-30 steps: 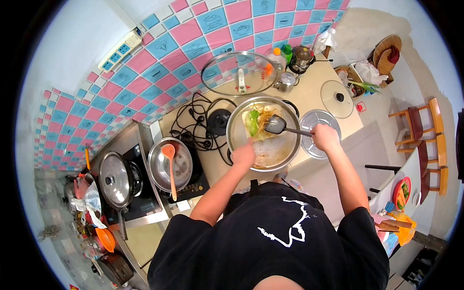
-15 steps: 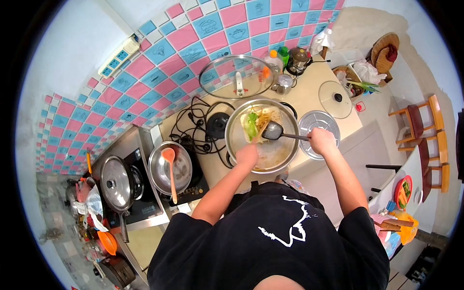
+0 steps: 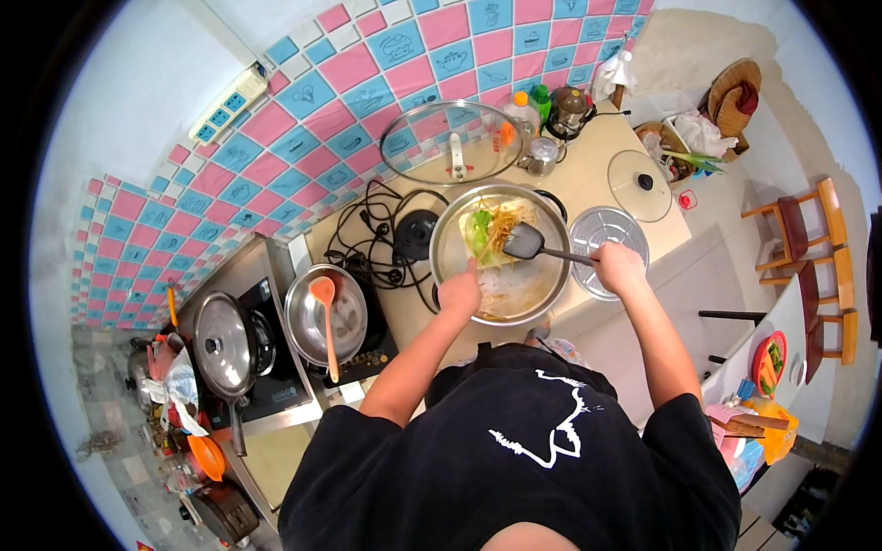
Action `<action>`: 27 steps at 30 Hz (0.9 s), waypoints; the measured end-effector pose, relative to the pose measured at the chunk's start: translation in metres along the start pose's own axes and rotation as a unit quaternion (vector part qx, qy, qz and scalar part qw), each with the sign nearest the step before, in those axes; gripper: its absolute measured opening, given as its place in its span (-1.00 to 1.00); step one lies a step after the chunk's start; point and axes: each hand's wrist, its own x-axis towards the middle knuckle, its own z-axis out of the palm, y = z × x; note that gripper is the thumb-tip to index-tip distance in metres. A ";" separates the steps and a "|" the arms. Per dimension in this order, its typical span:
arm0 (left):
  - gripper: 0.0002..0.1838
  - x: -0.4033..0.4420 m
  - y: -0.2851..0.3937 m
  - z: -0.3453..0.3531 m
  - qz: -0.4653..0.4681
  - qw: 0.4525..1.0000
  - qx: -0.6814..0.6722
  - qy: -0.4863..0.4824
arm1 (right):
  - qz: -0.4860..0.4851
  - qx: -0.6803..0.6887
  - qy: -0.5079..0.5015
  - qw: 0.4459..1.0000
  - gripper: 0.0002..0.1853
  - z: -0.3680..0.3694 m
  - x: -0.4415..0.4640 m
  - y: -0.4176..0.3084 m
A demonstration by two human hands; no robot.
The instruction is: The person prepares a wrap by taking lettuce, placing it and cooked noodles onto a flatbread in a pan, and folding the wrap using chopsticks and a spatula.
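Observation:
A wide steel pan rests on the counter, holding a pale flat wrap topped with green lettuce and brown shredded filling. My right hand grips the handle of a black spatula, whose blade lies on the filling at the wrap's right side. Over the pan's lower left rim is my left hand, with a finger extended to the wrap's lower edge and nothing held. A perforated steel steamer plate sits beside the pan, partly under my right hand.
Left of the pan are a black cable tangle and a steel pot with an orange spoon. A glass lid stands behind; another lid lies right. A lidded pan sits far left. Chairs stand right.
My left hand moved in over the pan, then back toward its lower left rim. The spatula blade shifted slightly left and up, then onto the filling, with my right hand still holding it.

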 end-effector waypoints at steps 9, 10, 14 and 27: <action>-0.36 -0.002 0.003 0.001 0.096 0.995 0.033 -0.009 | 0.005 0.000 0.012 1.000 -0.80 -0.002 -0.008 -0.004; -0.36 0.003 0.000 0.004 0.067 0.998 0.019 0.000 | 0.005 0.001 0.011 1.000 -0.80 -0.001 -0.008 -0.004; -0.40 0.004 -0.004 -0.003 0.013 1.000 0.004 0.020 | 0.006 0.010 0.004 1.000 -0.81 0.000 -0.013 -0.002; -0.56 -0.021 -0.021 -0.019 0.128 0.991 0.007 0.028 | -0.041 0.003 0.049 0.998 -0.81 -0.002 -0.015 -0.002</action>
